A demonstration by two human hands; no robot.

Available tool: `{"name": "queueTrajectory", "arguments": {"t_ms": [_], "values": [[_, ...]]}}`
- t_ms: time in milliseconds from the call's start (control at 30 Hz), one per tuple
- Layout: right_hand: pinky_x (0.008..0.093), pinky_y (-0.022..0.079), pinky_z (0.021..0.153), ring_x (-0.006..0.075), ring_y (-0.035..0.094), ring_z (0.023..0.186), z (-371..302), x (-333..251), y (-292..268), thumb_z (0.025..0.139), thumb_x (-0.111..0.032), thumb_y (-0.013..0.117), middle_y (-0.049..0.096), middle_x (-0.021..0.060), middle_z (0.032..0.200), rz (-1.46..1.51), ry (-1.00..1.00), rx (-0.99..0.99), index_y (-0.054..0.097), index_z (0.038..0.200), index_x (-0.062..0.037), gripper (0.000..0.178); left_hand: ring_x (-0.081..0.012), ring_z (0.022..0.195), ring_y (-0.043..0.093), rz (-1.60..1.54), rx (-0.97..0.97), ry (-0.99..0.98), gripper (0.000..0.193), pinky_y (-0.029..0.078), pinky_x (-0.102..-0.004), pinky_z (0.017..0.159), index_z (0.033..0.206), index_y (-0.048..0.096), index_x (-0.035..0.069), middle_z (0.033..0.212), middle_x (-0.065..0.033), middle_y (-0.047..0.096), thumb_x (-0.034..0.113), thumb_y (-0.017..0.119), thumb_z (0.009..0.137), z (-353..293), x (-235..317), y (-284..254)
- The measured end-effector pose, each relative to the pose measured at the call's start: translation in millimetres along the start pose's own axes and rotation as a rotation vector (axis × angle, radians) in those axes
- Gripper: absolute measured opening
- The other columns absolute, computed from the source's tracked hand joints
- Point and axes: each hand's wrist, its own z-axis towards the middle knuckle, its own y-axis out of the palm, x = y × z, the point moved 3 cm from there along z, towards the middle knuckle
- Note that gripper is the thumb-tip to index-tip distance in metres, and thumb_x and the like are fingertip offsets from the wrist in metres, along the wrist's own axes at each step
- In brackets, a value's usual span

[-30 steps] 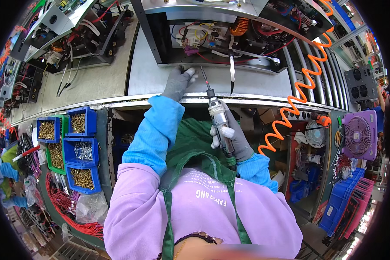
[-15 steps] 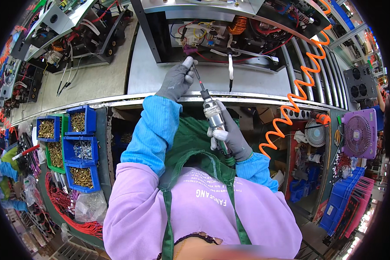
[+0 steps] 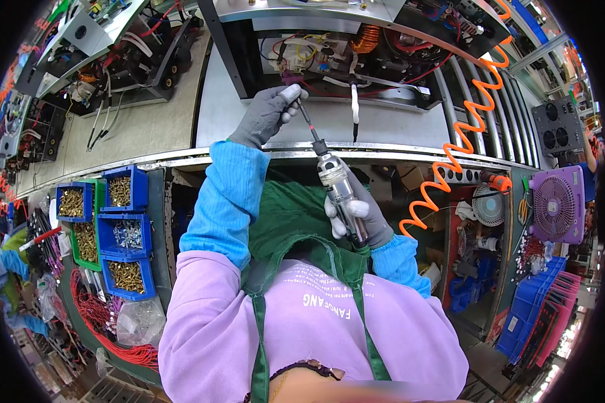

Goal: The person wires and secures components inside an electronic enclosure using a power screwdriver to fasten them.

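While the bit tip was steadied by the left hand (image 3: pixel 265 115) fingers, the pneumatic screwdriver (image 3: pixel 339 191) was clamped in the right hand (image 3: pixel 359 215); the open chassis (image 3: pixel 356 47) appeared not yet fastened.

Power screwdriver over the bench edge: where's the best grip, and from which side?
Grip the power screwdriver round its thick silver barrel, from below and the right, as the right hand does. The thin bit slants up-left, steadied by left hand fingertips.

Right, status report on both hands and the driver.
Right hand grips screwdriver. Left hand steadies its bit at the open unit. White cable hangs beside.
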Motion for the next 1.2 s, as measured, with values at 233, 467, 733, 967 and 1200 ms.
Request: {"name": "queueTrajectory", "arguments": {"t_ms": [233, 467, 733, 967, 1200], "values": [[0.0276, 0.051, 0.047, 0.0156, 0.056, 0.048, 0, 0, -5, 0.067, -0.028, 0.070, 0.055, 0.0122, 0.079, -0.191, 0.003, 0.067, 0.009, 0.147, -0.0157, 0.101, -0.0025, 0.055, 0.041, -0.077, 0.026, -0.008, 0.031, 0.034, -0.0143, 0.047, 0.094, 0.063, 0.000, 0.069, 0.0023, 0.049, 0.029, 0.054, 0.094, 0, -3, 7], [0.0260, 0.046, 0.044, 0.0160, 0.056, 0.049, -4, -5, -3, 0.067, -0.020, 0.064, 0.055, 0.0116, 0.080, -0.216, 0.008, 0.080, 0.010, 0.147, -0.0147, 0.097, -0.0026, 0.057, 0.043, 0.128, -0.020, -0.031, 0.030, 0.033, -0.0142, 0.048, 0.095, 0.064, 0.000, 0.073, 0.0011, 0.052, 0.027, 0.051, 0.095, 0, 0, 8], [0.0276, 0.051, 0.046, 0.0157, 0.056, 0.049, -8, -10, -3, 0.068, -0.027, 0.069, 0.055, 0.0118, 0.079, -0.055, -0.067, 0.054, 0.009, 0.147, -0.0165, 0.100, -0.0044, 0.055, 0.048, -0.073, 0.387, 0.229, 0.029, 0.039, -0.0161, 0.047, 0.106, 0.059, 0.000, 0.076, -0.0010, 0.056, 0.023, 0.063, 0.089, 22, 14, 21], [0.0295, 0.052, 0.045, 0.0173, 0.056, 0.047, -32, -35, -6, 0.066, -0.031, 0.074, 0.055, 0.0138, 0.078, -0.061, -0.255, 0.106, 0.008, 0.147, -0.0177, 0.106, -0.0080, 0.066, 0.054, -0.277, 0.121, 0.124, 0.022, 0.044, -0.0173, 0.054, 0.106, 0.055, 0.001, 0.082, -0.0033, 0.058, 0.017, 0.058, 0.091, 29, 19, 38], [0.0362, 0.058, 0.050, 0.0244, 0.061, 0.053, -53, -37, -34, 0.073, -0.019, 0.069, 0.053, 0.0191, 0.087, 0.100, -0.369, 0.079, 0.017, 0.143, -0.0131, 0.087, -0.0209, 0.097, 0.061, -0.065, -0.099, 0.207, 0.038, 0.052, -0.0271, 0.082, 0.124, 0.049, -0.004, 0.114, -0.0158, 0.059, 0.010, 0.052, 0.089, -8, 6, 40]]}}
